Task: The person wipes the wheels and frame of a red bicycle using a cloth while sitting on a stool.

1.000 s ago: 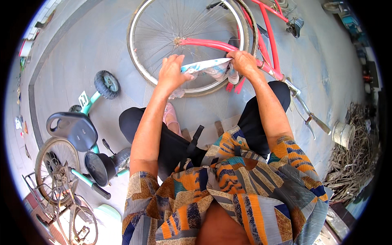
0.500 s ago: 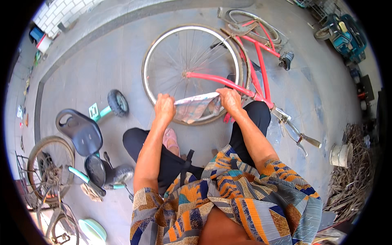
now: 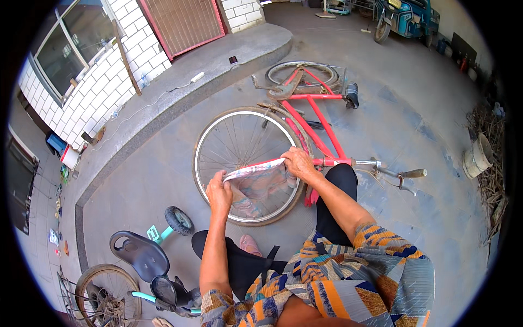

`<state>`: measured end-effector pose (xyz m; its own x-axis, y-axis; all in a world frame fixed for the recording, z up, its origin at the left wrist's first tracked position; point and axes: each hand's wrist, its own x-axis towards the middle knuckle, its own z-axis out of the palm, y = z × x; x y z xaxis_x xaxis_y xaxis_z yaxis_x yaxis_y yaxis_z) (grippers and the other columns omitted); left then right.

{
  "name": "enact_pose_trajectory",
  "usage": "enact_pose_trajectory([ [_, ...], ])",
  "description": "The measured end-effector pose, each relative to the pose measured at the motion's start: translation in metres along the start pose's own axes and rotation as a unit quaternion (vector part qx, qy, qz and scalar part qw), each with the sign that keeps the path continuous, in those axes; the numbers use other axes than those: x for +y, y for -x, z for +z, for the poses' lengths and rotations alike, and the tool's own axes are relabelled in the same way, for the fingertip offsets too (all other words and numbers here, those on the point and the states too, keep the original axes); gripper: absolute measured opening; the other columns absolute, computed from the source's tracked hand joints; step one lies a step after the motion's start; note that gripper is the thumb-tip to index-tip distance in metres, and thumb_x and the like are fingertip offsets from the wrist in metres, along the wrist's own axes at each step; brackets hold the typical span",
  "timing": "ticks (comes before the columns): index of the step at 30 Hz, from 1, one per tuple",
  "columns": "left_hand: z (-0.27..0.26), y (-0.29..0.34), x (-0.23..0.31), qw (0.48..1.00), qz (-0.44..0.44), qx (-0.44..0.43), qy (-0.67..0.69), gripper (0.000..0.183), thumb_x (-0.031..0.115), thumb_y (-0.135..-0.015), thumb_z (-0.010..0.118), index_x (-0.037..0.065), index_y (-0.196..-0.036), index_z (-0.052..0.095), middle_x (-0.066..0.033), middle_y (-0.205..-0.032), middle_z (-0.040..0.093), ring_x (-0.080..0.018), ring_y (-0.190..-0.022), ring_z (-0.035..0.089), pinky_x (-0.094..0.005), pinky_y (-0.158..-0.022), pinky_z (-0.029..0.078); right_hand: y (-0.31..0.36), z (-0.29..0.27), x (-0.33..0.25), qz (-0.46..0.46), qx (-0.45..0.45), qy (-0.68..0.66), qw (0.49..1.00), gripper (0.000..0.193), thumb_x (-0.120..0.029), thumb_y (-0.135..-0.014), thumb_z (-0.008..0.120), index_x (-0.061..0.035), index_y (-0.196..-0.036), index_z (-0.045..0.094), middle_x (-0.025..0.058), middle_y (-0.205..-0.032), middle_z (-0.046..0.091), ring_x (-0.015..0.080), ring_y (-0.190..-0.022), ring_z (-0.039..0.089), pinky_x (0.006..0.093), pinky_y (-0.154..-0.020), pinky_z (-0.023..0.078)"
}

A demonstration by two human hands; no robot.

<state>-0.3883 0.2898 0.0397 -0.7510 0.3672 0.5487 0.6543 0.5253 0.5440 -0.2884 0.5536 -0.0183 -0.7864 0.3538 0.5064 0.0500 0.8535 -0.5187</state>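
Note:
Between my two hands a thin, patterned cloth point(image 3: 257, 188) in pale pink and blue is stretched along its top edge and hangs down in loose folds. My left hand point(image 3: 219, 192) is closed on its left corner, my right hand point(image 3: 298, 162) on its right corner. Behind and below the cloth is the spoked front wheel point(image 3: 199, 143) of a red bicycle point(image 3: 321, 131) lying on its side. The cloth hides part of the wheel and fork. My right hand is close to the tyre; I cannot tell whether they touch.
Handlebars point(image 3: 389, 170) stick out to the right, past my knee. At lower left stand a child's cycle with a black seat point(image 3: 143, 256) and another bicycle point(image 3: 106, 297). A curved step point(image 3: 158, 117) runs along the white brick wall. A pale bucket point(image 3: 478, 157) sits by piled sticks point(image 3: 493, 185) at right.
My view has tilted up, bringing in the door, window and wall. Both hands still grip the cloth, which now hangs lower and more spread out.

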Motion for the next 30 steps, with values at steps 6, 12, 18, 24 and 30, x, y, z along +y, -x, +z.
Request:
enact_pose_trajectory([
  [6,0.02,-0.037,0.036,0.987,-0.03,-0.092,0.13,0.021,0.003,-0.08,0.06,0.001,-0.1,0.066,-0.0164,-0.092,0.069,-0.0263,-0.087,0.067,-0.0339,-0.078,0.05,-0.001,-0.007,0.042,0.19,-0.061,-0.241,0.95,0.024,-0.02,-0.078,0.054,-0.0051,-0.09,0.069,0.0165,-0.082,0.067,0.0327,-0.082,0.064,0.0416,-0.074,0.049],
  [12,0.088,-0.076,0.059,0.982,0.017,-0.177,0.057,0.021,0.013,-0.083,0.062,0.006,-0.101,0.069,-0.0181,-0.091,0.069,-0.0304,-0.086,0.067,-0.0374,-0.077,0.051,-0.011,-0.014,0.057,0.267,-0.021,-0.194,0.944,0.025,-0.022,-0.078,0.057,-0.0074,-0.093,0.07,0.0162,-0.089,0.068,0.0317,-0.089,0.065,0.042,-0.08,0.049],
  [18,0.135,-0.091,0.038,0.961,0.043,-0.261,-0.088,0.021,0.022,-0.083,0.061,0.012,-0.099,0.07,-0.0205,-0.084,0.066,-0.0378,-0.081,0.064,-0.043,-0.07,0.051,-0.023,-0.025,0.068,0.274,-0.089,-0.159,0.944,0.024,-0.024,-0.077,0.058,-0.0084,-0.091,0.07,0.0149,-0.09,0.068,0.0324,-0.089,0.064,0.0435,-0.079,0.049],
  [24,0.154,-0.109,0.016,0.95,0.032,-0.291,-0.11,0.022,0.017,-0.079,0.061,0.012,-0.098,0.07,-0.0208,-0.084,0.066,-0.0386,-0.08,0.064,-0.0449,-0.07,0.051,-0.041,-0.015,0.06,0.215,-0.165,-0.152,0.951,0.023,-0.023,-0.077,0.058,-0.0092,-0.09,0.07,0.0169,-0.089,0.068,0.0361,-0.088,0.064,0.0466,-0.079,0.049],
  [30,0.183,-0.121,0.028,0.942,0.098,-0.286,-0.149,0.023,0.016,-0.078,0.059,0.012,-0.097,0.07,-0.0193,-0.084,0.067,-0.0381,-0.08,0.065,-0.045,-0.071,0.051,-0.057,-0.017,0.043,0.165,-0.17,-0.111,0.965,0.019,-0.017,-0.075,0.06,-0.006,-0.087,0.07,0.0203,-0.088,0.068,0.0372,-0.082,0.067,0.0482,-0.072,0.052],
])
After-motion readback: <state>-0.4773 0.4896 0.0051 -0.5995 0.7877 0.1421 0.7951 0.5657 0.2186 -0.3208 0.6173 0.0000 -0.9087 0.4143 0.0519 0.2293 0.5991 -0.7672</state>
